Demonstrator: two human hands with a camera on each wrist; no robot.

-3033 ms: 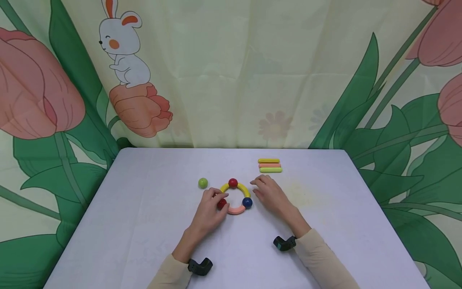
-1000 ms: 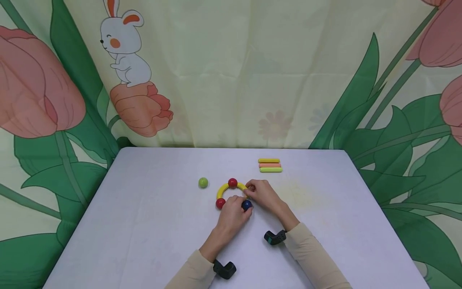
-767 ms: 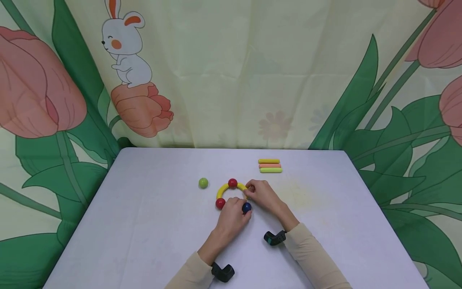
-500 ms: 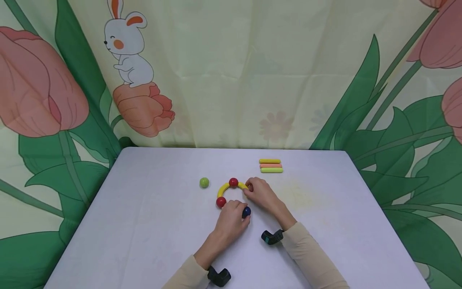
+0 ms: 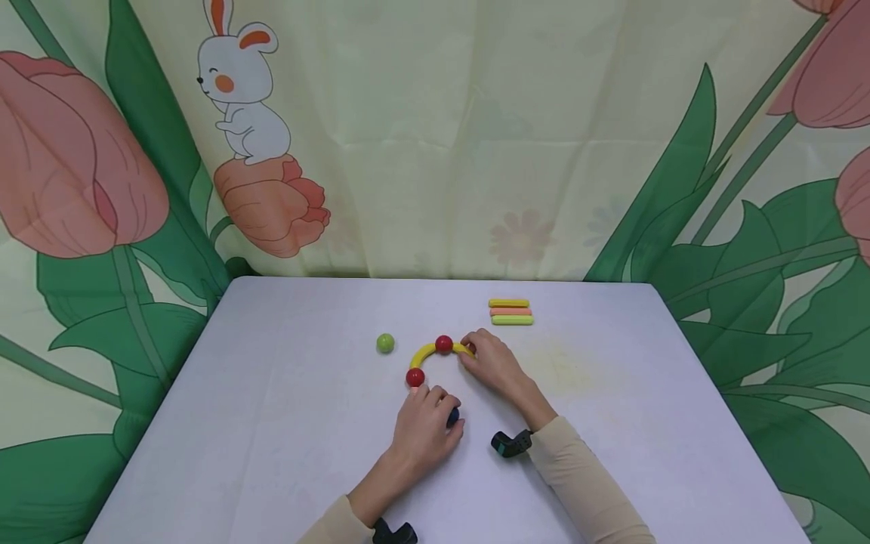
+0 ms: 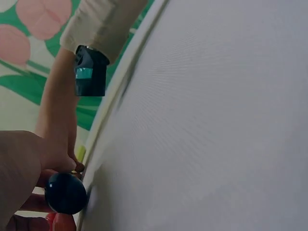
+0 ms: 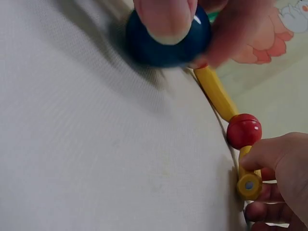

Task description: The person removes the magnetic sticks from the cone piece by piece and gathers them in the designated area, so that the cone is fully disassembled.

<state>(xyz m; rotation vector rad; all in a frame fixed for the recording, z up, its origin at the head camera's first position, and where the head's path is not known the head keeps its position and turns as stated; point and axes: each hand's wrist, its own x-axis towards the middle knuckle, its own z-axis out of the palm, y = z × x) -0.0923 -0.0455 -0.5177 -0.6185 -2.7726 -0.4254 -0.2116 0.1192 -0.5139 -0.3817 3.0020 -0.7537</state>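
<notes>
Beyond the white table and blue ball hangs a tulip-print curtain.

Left hand has a grip on the blue ball, partly hidden, while the right hand pinches a yellow arc. That arc runs into a red ball, then another yellow arc curves down to a second red ball right by the left hand. Green ball sits off to the left, and three sticks (yellow, pink, lime) lie side by side near the table's far edge, bunny curtain behind
</notes>
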